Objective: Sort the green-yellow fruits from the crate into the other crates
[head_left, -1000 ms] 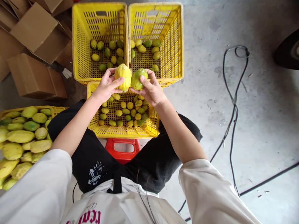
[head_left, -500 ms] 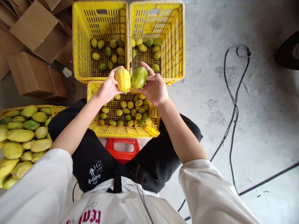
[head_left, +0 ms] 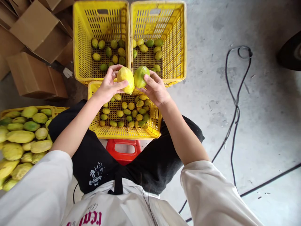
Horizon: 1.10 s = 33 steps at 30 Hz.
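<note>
A yellow lemon [head_left: 125,79] is held in my left hand [head_left: 109,84], its thumb across the front of the fruit. My right hand [head_left: 157,88] grips a greener lemon [head_left: 140,76] from its right side, thumb on top. The two lemons are side by side, nearly touching, above the back rim of the near yellow crate [head_left: 124,137]. Several smaller-looking yellow and green lemons [head_left: 131,106] lie on that crate's slatted floor. Beyond my hands stand a left back crate [head_left: 78,47] and a right back crate [head_left: 181,47], each with several lemons at the bottom.
To my left, a full crate [head_left: 58,110] is heaped with lemons [head_left: 20,137]. Cardboard boxes [head_left: 33,75] pile up at the upper left. A red stool [head_left: 123,159] sits under the near crate. Black cable [head_left: 237,110] loops over the concrete floor, with a tyre [head_left: 291,51] at far right.
Both lemons have been turned in my fingers. My left thumb now crosses the yellow one, and my right thumb has come onto the greener one. The crates stay put.
</note>
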Tool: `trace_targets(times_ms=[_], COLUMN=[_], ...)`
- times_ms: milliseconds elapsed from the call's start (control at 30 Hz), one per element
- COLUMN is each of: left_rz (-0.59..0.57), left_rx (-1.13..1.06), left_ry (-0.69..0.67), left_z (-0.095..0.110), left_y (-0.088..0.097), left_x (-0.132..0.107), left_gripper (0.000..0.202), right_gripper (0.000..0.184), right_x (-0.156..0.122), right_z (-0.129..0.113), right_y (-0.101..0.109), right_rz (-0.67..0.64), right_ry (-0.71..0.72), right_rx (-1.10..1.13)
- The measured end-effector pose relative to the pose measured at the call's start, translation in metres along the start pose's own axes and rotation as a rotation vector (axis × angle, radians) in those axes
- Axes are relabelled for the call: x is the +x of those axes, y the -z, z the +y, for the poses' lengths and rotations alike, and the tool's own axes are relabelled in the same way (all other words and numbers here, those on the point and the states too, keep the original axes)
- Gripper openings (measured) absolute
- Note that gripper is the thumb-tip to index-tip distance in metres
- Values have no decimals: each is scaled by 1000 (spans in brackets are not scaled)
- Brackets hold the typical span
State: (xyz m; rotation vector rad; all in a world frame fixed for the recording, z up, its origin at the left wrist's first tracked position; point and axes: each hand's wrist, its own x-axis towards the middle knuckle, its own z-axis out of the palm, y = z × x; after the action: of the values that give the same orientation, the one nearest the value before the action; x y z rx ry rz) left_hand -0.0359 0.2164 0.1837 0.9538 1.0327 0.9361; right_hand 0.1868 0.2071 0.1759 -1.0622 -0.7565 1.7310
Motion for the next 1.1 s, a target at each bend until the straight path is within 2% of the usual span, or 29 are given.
trace_targets(times_ms=[100,200,267,600,933,1100], left_rz=[-69,-174,-204,-155,-91,-101], left_rx=[54,106,117,114,143,126], left_ry=[-48,-93,-95,-75,-146,-87], left_z=[-4,-9,-12,-10,-15,-20], left_y=[5,11,15,18,17,11], left_x=[2,7,11,13,11,7], left_gripper=[78,75,72,69,83,77], right_gripper=[46,57,64,67,76,68], right_x=[0,-1,0,11,5,6], right_z=[1,-1,-1,6,5,10], right_y=[0,0,2,19,8,1], right_rz=[-12,-34,-52,-122,-86,-122], right_ry=[-6,31,40,97,16,19], right_rx=[1,-26,-56,-213,-133,-123])
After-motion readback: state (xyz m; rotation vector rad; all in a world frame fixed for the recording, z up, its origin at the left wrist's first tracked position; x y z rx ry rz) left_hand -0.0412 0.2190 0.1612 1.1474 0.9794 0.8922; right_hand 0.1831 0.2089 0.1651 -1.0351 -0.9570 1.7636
